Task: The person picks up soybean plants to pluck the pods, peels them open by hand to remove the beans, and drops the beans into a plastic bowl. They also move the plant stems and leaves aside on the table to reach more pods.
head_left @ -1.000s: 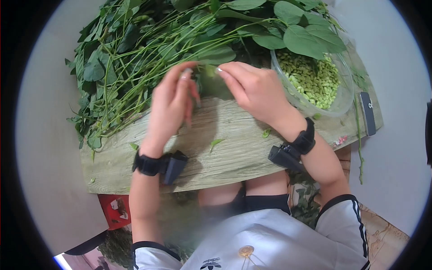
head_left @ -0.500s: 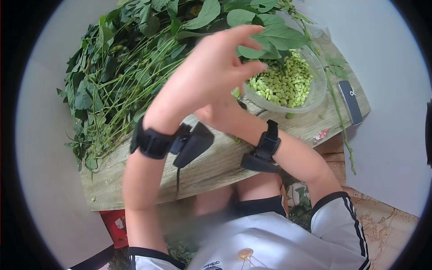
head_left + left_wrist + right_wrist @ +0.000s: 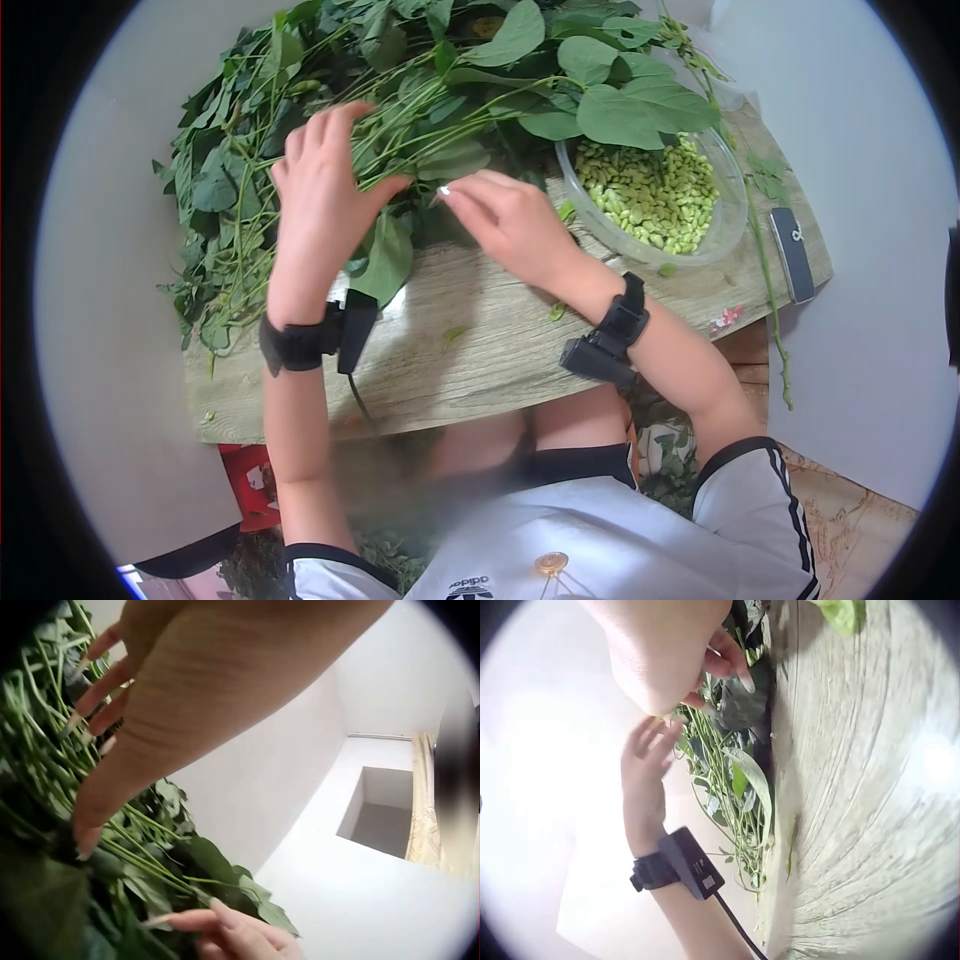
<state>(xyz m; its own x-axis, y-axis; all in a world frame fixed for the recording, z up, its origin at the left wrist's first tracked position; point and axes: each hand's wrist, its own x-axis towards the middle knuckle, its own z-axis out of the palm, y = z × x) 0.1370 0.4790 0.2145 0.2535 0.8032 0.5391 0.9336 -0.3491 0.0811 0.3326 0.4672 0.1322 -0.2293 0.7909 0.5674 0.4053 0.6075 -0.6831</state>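
Observation:
My left hand (image 3: 325, 190) spreads its fingers over a pile of green bean stalks (image 3: 400, 120), with the thumb pointing right. In the left wrist view its fingertips lie among the stems and nothing shows in its grasp. My right hand (image 3: 515, 225) is at the pile's front edge, thumb and forefinger near each other and other fingers bent. I cannot tell whether a small thing is between these tips. A broad leaf (image 3: 385, 260) hangs below the left thumb. To the right, a clear plastic bowl (image 3: 735, 215) holds shelled green beans (image 3: 650, 195), partly covered by large leaves (image 3: 640, 110).
The pile lies on a wood-grain table (image 3: 480, 350) with bits of green pod near its middle. A dark phone-like slab (image 3: 792, 255) lies at the right edge, beside a long stem (image 3: 765, 270). White panels (image 3: 860, 300) stand at both sides. A red item (image 3: 250, 485) shows under the table's left end.
One second ago both hands met over a small green thing. Then the left hand reached right across the other arm beside the bowl; now it is back over the stalks.

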